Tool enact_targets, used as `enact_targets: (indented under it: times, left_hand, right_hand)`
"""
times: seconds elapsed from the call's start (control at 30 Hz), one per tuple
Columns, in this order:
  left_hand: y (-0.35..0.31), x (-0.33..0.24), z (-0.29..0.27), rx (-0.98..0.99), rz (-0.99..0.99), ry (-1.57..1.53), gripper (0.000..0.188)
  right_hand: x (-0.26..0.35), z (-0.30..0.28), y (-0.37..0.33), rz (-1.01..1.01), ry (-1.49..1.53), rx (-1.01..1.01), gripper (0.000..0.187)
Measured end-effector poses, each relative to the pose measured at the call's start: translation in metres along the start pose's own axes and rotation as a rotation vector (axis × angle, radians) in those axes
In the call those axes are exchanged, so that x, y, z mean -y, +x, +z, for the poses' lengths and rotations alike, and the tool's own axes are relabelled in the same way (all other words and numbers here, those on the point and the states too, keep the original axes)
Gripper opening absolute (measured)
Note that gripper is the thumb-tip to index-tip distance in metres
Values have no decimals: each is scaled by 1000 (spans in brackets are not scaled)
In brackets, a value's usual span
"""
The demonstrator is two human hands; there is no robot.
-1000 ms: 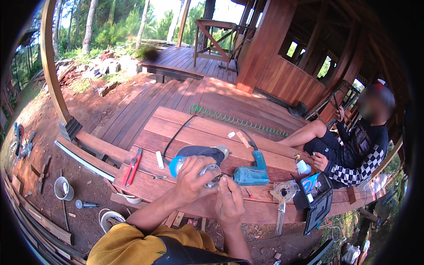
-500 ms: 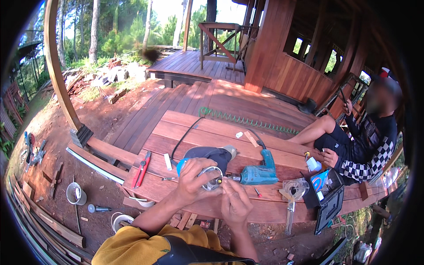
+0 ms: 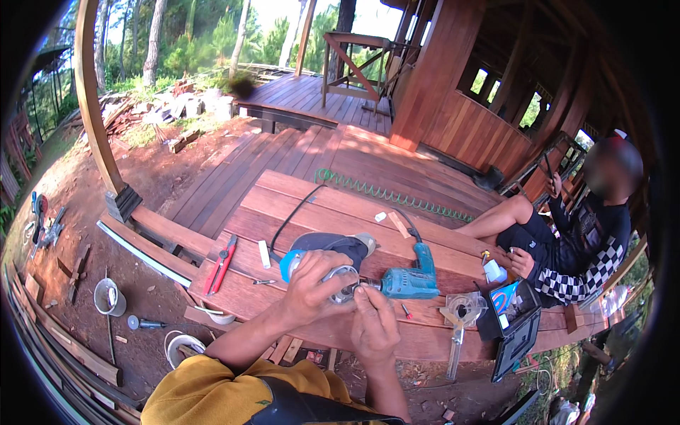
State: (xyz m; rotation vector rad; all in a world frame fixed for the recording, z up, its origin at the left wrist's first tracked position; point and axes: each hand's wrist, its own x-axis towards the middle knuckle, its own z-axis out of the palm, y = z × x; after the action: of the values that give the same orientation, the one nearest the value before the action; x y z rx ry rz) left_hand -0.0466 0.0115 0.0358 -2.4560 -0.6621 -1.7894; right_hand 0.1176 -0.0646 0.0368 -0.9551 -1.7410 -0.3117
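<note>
Left hand (image 3: 312, 283) still grips grinder (image 3: 322, 256); right hand (image 3: 374, 327) unmoved.

Bright dappled sunlight, sharp centre, fisheye-bent dark rim

A mustard-yellow garment (image 3: 212, 393) is worn on the upper body and is seen at the bottom edge of the frame, left of centre; its cloth is creased, and its sleeve ends above the elbow. Across it, at the lower centre, a broad dark strap or panel (image 3: 304, 409) with a smooth, slightly shiny surface is laid. Both forearms are left bare from the sleeve down and rise from the lower edge toward the middle of the frame. The left hand (image 3: 312, 287) and the right hand (image 3: 374, 327) are ungloved. Whether rings or a watch are worn cannot be told.
</note>
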Motion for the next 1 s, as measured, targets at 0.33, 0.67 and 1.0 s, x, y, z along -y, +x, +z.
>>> enact_targets:
  times: [0.33, 0.67, 1.0]
  left_hand:
    - [-6, 2, -6, -22, 29, -27, 58]
    - [-11, 2, -4, 5, 27, -53, 56]
    - [6, 4, -2, 211, 100, -157, 38]
  right_hand:
    - [-26, -24, -31, 316, 92, -90, 24]
    - [-89, -81, -84, 593, -247, 136, 29]
    - [-77, -78, -60, 629, -255, 275, 16]
